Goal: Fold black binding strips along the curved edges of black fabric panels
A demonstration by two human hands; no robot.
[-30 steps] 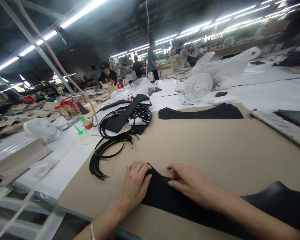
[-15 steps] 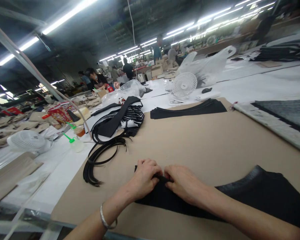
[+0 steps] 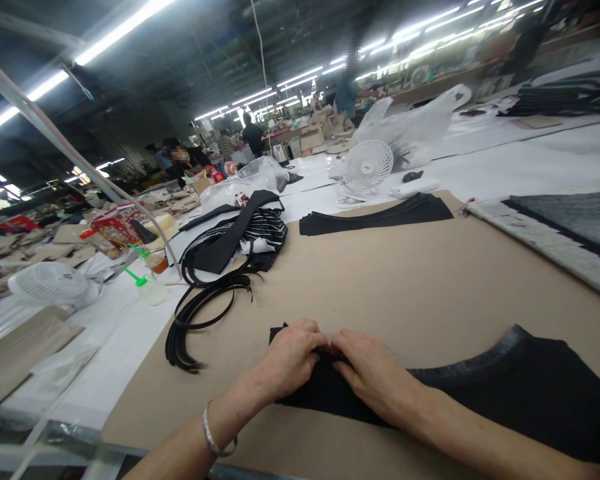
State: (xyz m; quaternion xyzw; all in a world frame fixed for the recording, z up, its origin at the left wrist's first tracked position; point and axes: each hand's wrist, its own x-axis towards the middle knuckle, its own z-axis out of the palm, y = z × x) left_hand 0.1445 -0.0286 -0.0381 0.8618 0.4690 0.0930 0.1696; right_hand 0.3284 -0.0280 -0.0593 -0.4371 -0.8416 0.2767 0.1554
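A large black fabric piece [image 3: 520, 380] with a curved upper edge lies flat on a tan sheet [image 3: 380, 280]. A grey, shinier band runs along that curve at the right. My left hand [image 3: 295, 353] pinches the fabric's upper edge near its left end. Right beside it, my right hand [image 3: 365, 363] pinches the same edge, fingertips almost touching the left ones. What lies between the fingertips is mostly covered by the hands. Left of them rests a bundle of thin black strips [image 3: 185, 333], bent into loops.
Black cut pieces [image 3: 375, 213] lie at the sheet's far edge, more black and striped pieces [image 3: 235, 233] at left. Around stand a white fan [image 3: 367, 165], another fan [image 3: 53, 283], green-tipped bottles [image 3: 150, 290] and a plastic bag [image 3: 420, 127]. A padded board [image 3: 555, 247] lies right. Several people are behind.
Both hands keep their pinch and have moved slightly right along the edge. The fabric's curve beside my right hand lies a little differently. A person in the background has moved right.
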